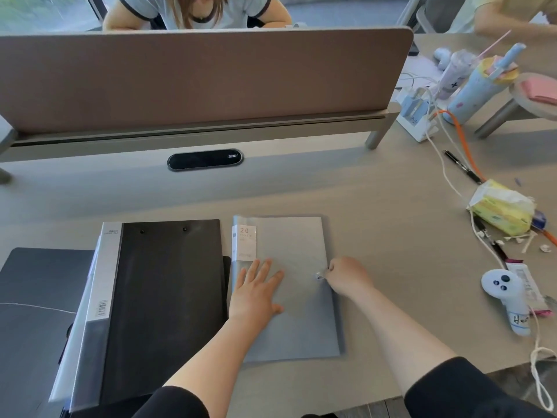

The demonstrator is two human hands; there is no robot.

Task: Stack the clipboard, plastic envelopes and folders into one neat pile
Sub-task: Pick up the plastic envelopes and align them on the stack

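Note:
A grey plastic envelope with a snap button lies in front of me, on top of a grey folder labelled "20". My left hand presses flat on the envelope, fingers spread. At the envelope's right edge my right hand pinches the flap by the snap button. To the left lies a black clipboard over a clear-spined folder. A dark folder rests at the far left.
A brown desk divider stands across the back, with a person seated behind it. On the right are a white controller, a tissue pack, cables, a pen, a power strip and cups.

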